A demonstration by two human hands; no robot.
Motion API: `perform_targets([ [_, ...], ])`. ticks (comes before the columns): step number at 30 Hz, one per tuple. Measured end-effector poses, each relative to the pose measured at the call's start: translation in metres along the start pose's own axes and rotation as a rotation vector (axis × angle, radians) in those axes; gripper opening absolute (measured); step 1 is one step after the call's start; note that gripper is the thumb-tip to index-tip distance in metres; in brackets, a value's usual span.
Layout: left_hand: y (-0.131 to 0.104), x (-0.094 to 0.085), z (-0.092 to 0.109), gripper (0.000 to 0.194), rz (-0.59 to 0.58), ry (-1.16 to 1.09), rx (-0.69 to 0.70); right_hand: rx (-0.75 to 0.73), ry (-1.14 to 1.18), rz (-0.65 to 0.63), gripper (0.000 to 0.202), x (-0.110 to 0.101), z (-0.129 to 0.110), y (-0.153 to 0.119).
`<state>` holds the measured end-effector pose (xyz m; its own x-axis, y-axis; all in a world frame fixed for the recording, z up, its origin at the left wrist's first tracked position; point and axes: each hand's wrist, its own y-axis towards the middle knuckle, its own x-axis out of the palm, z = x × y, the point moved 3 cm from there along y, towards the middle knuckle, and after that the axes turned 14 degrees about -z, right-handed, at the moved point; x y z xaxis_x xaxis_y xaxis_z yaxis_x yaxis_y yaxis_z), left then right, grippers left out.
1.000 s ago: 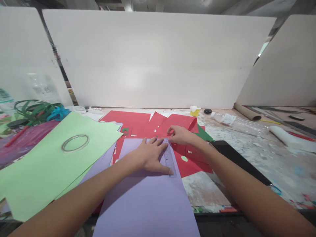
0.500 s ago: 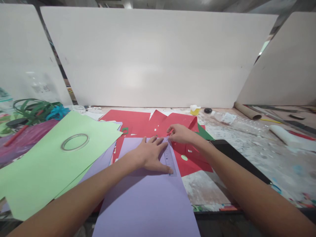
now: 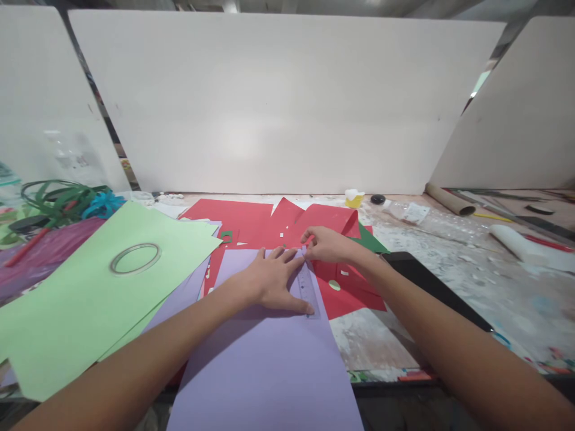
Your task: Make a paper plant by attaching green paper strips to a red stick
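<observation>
A purple sheet of paper [image 3: 269,371] lies in front of me, reaching past the table's near edge. My left hand [image 3: 274,284] is spread flat on it, its thumb on the lower end of a clear ruler [image 3: 306,291] along the sheet's right side. My right hand [image 3: 326,244] is at the ruler's far end, its fingers curled in a pinch. A small purple bit of the sheet's far edge sticks up at those fingertips. Whatever else may be inside the pinch is hidden.
Red paper [image 3: 233,215] with cut scraps lies beyond the sheet. Green sheets [image 3: 162,257] with a tape roll [image 3: 135,258] are on the left. A black tablet-like slab [image 3: 435,293], a plastic bottle [image 3: 431,221] and a cardboard tube [image 3: 449,199] lie right. A white board [image 3: 287,102] stands behind.
The right fingertips have shifted slightly, and the purple bit beside them stands up more plainly. The left hand and the ruler stay in place; the view has tilted a little.
</observation>
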<state>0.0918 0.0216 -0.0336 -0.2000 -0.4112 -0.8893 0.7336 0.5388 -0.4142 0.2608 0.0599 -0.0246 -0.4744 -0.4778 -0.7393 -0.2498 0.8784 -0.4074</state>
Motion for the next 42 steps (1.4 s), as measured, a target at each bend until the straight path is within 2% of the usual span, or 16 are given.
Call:
perform_targets([
  [8,0.0,0.002,-0.001,0.106,0.012,0.013,0.004,0.015,-0.053,-0.053,0.045,-0.002,0.01,0.001],
  [18,0.0,0.001,0.0,0.105,0.015,-0.003,0.008,-0.034,-0.028,-0.057,0.04,0.004,-0.004,-0.009],
  [24,-0.001,0.001,0.001,0.104,0.012,-0.003,-0.001,0.012,-0.028,-0.103,0.049,0.001,0.001,-0.013],
  [28,-0.001,0.001,0.001,0.103,0.012,-0.001,-0.004,0.026,-0.047,-0.128,0.046,0.004,0.005,-0.014],
  [33,-0.001,0.002,0.0,0.104,0.022,0.0,-0.001,-0.006,-0.045,-0.101,0.041,0.008,-0.003,-0.02],
  [37,0.0,0.003,0.0,0.103,0.026,0.005,-0.008,-0.013,0.008,-0.128,0.045,0.007,-0.009,-0.025],
  [42,0.0,0.002,0.001,0.104,0.021,-0.001,-0.01,-0.007,0.017,-0.165,0.05,0.005,-0.003,-0.024],
])
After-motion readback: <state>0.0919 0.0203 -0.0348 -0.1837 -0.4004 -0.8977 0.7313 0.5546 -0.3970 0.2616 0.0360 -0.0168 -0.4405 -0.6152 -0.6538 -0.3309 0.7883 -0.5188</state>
